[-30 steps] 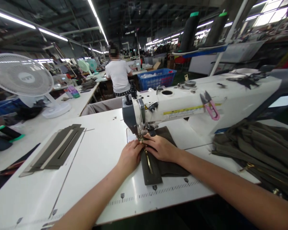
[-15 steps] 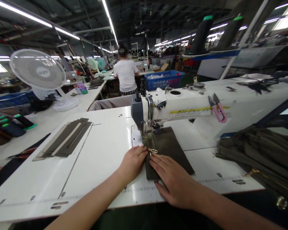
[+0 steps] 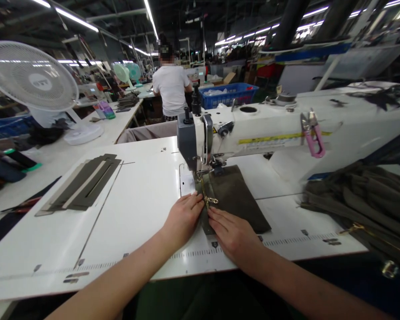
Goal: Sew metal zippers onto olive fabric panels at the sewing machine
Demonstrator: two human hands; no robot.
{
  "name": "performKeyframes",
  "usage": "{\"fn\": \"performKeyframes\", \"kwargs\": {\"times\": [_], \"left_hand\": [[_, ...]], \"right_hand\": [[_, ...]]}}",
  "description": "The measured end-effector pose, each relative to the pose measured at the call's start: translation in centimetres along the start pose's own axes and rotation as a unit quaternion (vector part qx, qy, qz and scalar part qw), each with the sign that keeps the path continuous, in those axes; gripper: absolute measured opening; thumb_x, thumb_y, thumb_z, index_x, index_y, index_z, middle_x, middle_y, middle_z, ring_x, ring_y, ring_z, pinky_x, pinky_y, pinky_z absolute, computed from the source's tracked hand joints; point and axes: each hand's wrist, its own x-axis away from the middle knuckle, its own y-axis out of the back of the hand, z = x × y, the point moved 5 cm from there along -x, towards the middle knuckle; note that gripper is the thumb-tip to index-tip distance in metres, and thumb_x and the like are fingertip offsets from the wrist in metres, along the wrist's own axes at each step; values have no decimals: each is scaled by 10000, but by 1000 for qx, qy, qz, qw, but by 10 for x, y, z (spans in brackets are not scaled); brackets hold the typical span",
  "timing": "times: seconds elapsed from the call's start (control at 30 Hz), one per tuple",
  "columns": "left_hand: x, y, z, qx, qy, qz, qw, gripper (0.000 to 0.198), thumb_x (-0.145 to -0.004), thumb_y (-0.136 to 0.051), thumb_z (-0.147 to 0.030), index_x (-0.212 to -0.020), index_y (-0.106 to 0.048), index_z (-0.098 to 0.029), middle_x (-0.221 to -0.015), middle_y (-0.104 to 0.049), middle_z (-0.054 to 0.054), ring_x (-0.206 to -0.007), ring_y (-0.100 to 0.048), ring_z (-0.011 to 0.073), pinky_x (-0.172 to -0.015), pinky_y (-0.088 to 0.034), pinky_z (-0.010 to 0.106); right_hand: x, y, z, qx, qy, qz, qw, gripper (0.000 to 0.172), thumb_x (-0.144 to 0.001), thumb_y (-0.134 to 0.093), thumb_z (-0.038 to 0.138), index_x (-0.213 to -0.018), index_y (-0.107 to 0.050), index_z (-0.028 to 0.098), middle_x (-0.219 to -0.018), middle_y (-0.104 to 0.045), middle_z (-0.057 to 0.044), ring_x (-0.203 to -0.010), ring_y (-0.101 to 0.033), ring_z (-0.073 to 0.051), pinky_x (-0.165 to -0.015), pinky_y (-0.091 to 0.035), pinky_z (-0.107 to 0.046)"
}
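A dark olive fabric panel lies under the needle area of a white sewing machine. Along its left part runs a gold zip, with a gold zip pull lying to the right. My left hand rests at the panel's left edge, fingers stretched flat, fingertips beside the zip. Just right of the zip, my right hand lies on the panel with fingers extended and close together; its thumb is hidden. Both hands press on the cloth in front of the presser foot.
Cut fabric strips are stacked on the left of the white table. Bunched olive cloth lies at right. Pink thread snips hang on the machine. A fan stands left; a person in white sits beyond.
My view has shifted, tipping slightly downward. The fabric's near edge sits slightly farther from me, and the zip pull shows more clearly. My right hand's thumb has gone out of sight.
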Motion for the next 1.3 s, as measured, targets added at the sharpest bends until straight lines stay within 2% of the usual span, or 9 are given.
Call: {"fn": "performKeyframes", "kwargs": {"times": [0.37,0.6,0.8,0.9,1.0,1.1,1.2,1.3], "left_hand": [[-8,0,11,15,2,-15,1000,240,-828,-439,-78,-1017,-575,-134,-1050,-626,134,-1010,-576,244,-840,-517,417],[-17,-5,25,22,-5,-35,999,212,-818,-473,-85,-1000,-577,-117,-1003,-625,132,-975,-583,248,-838,-522,396],[-25,-8,36,44,28,-20,998,186,-835,-443,-88,-958,-570,-144,-907,-602,104,-868,-589,210,-765,-538,358],[-28,-8,38,53,36,-13,998,172,-857,-410,-120,-943,-555,-150,-899,-580,94,-851,-572,205,-758,-529,351],[-29,-7,38,47,36,9,998,155,-835,-425,-120,-924,-552,-128,-922,-570,112,-875,-555,215,-792,-511,353],[-29,-4,36,25,45,65,997,204,-770,-454,-85,-946,-548,-122,-939,-570,116,-920,-546,219,-889,-456,385],[-28,0,32,-5,67,126,990,305,-720,-475,-104,-1019,-530,-136,-999,-568,110,-995,-531,225,-1014,-323,450],[-26,2,28,-26,97,137,985,345,-706,-486,-135,-1049,-524,-128,-1051,-558,122,-1032,-518,237,-1039,-271,466]], "right_hand": [[-7,-5,-10,-10,1,15,1000,290,-801,-373,29,-873,-653,49,-947,-665,-180,-942,-616,-224,-835,-523,-319],[-19,-11,-21,5,-6,1,1000,311,-800,-351,13,-828,-659,40,-902,-678,-162,-875,-639,-220,-808,-532,-300],[-26,-23,-29,15,-10,-10,1000,326,-810,-339,18,-825,-662,55,-900,-681,-146,-882,-637,-203,-831,-519,-277],[-26,-22,-30,-7,-23,-12,1000,307,-816,-357,40,-873,-658,47,-942,-674,-145,-926,-622,-208,-859,-503,-287],[-26,-12,-33,-90,-55,21,994,253,-825,-456,168,-966,-636,59,-1026,-650,-138,-1001,-586,-227,-898,-475,-322],[-29,-5,-48,-160,-130,39,978,219,-846,-461,236,-938,-627,128,-930,-666,-87,-898,-610,-182,-837,-484,-292],[-36,-13,-70,-69,-203,40,976,199,-853,-421,202,-878,-608,140,-826,-630,-87,-803,-585,-196,-740,-472,-326],[-43,-35,-88,44,-235,83,967,179,-803,-528,285,-844,-603,129,-819,-608,-111,-821,-556,-241,-713,-432,-346]]}}
